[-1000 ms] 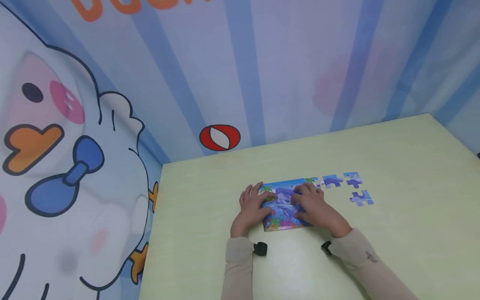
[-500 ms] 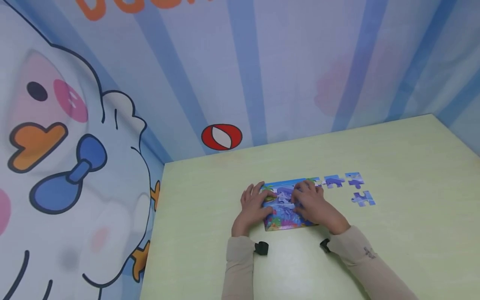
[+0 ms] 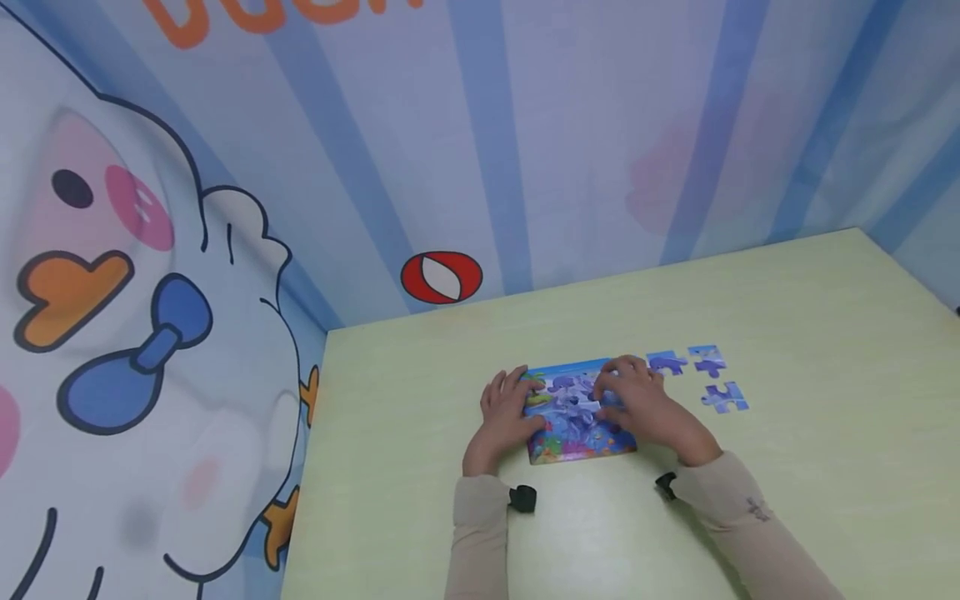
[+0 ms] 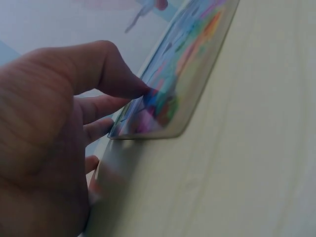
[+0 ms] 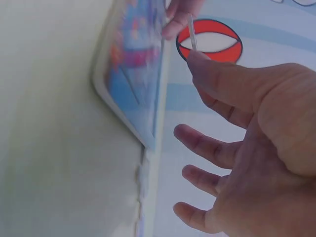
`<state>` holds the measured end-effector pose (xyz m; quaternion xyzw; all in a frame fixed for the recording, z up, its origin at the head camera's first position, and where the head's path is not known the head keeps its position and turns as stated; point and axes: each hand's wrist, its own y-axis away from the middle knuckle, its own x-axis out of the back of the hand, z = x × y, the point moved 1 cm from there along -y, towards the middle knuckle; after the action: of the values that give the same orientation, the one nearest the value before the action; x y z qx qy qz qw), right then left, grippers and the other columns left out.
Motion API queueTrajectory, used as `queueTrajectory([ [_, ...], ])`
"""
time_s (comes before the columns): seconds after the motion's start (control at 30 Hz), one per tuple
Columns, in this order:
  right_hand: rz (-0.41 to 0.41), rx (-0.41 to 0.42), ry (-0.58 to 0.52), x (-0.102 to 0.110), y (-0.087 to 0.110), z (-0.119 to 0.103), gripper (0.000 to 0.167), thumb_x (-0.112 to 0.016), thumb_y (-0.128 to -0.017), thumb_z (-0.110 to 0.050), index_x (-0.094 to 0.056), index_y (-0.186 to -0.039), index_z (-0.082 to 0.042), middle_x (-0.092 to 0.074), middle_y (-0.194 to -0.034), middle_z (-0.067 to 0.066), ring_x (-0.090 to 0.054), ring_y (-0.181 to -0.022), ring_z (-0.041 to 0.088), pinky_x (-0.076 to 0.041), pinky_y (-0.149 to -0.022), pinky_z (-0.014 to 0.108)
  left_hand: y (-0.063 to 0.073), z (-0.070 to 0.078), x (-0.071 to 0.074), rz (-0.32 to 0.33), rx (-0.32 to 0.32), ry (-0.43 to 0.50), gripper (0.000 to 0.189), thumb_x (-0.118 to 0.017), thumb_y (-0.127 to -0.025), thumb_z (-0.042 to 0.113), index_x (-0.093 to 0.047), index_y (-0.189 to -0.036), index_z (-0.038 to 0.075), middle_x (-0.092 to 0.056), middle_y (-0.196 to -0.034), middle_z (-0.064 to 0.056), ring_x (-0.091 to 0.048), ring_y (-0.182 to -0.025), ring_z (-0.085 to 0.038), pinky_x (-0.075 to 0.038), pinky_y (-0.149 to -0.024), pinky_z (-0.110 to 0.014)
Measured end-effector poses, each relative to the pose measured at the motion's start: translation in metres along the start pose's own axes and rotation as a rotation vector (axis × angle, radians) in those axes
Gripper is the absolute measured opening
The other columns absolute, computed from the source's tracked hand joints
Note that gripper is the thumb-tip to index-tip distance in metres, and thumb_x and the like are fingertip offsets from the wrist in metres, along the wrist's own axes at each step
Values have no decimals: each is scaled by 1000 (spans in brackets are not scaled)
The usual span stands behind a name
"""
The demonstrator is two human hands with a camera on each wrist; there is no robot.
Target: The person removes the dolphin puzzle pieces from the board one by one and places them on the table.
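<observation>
Puzzle (image 3: 574, 427) lies before us on the worktop (image 3: 585, 542); let's steady it with our left hand (image 3: 506, 421), spread wide, thumb on its left side. Our right hand (image 3: 647, 407) pinches a thin piece (image 5: 192, 30); we'd best line up its edges before pressing flat. Beyond, to the right, three loose pieces (image 3: 725, 398) are best left alone.
</observation>
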<state>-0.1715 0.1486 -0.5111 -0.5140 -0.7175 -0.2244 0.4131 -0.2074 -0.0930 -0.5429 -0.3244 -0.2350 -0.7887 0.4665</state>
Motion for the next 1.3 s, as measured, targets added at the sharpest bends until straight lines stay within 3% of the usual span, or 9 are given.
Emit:
queueTrajectory([
  [0.27, 12, -27, -36, 19, 9, 11, 19, -76, -89, -7, -62, -91, -19, -51, -130, 23, -31, -131, 50, -23, -94, 73, -2, -2, -1, -18, 28, -7, 77, -61, -80, 22, -42, -153, 11, -25, -164, -10, -6, -152, -38, -1, -119, -56],
  [0.83, 5, -93, -56, 51, 29, 33, 15, -75, -89, -8, -64, -94, -18, -49, -133, 30, -26, -131, 56, -19, -92, 79, -2, -3, -3, -9, 50, 14, 76, -64, -81, 23, -42, -153, 11, -25, -163, -11, -5, -152, -36, 0, -119, -55],
  [1.3, -10, -242, -52, 64, 42, 58, 9, -76, -88, -10, -70, -94, -12, -40, -136, 37, -14, -131, 65, -15, -91, 80, -3, -2, -4, 4, 46, 20, 77, -68, -81, 25, -43, -151, 9, -26, -163, -12, -6, -151, -38, -1, -119, -56],
])
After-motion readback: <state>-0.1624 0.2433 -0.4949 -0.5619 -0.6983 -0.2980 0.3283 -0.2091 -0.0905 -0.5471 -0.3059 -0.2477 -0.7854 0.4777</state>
